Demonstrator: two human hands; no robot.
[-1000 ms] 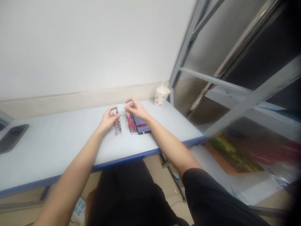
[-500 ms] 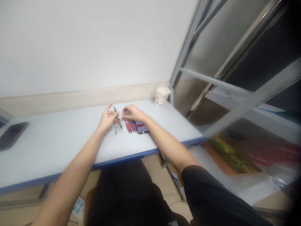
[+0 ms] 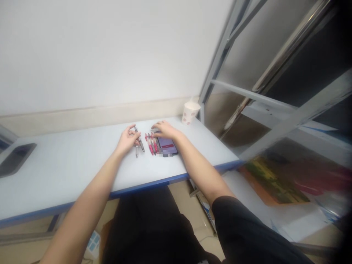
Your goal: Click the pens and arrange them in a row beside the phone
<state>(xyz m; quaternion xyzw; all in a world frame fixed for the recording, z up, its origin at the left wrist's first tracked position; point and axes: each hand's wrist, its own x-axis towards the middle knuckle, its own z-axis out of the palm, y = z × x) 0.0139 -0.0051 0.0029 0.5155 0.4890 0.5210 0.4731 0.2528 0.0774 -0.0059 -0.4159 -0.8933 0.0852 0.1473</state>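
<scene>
Pink stands out in the close-set row before us: two pink pens (image 3: 151, 148) with a dark pen (image 3: 154, 151) between them, lying roughly parallel on the table (image 3: 79, 165), just left of the lit phone (image 3: 167, 143). We judge the laying-out of pens to be partly done. Those three are down side by side; two grey ones, a little left of the row, seem to be what is left to place, since they lie apart from it and out of line with each other.

Our left hand (image 3: 128, 141) is half curled, thumb and fingers pinching, as far as we can tell, the dark grey pen (image 3: 141, 146), which slants with its near end to the right. The pale grey pen (image 3: 137, 153) shows only its near end below our fingers; whether they grip it too, we cannot tell.

Our right hand (image 3: 166, 129) holds nothing that we can see. Its fingers are loosely spread and bent over the far end of the lit phone, the thumb close to the row's far end. We cannot tell whether it touches the pens or the phone.

Beyond, at the far right, stands a paper cup (image 3: 190, 113); well to the left lies a black phone (image 3: 18, 160).
</scene>
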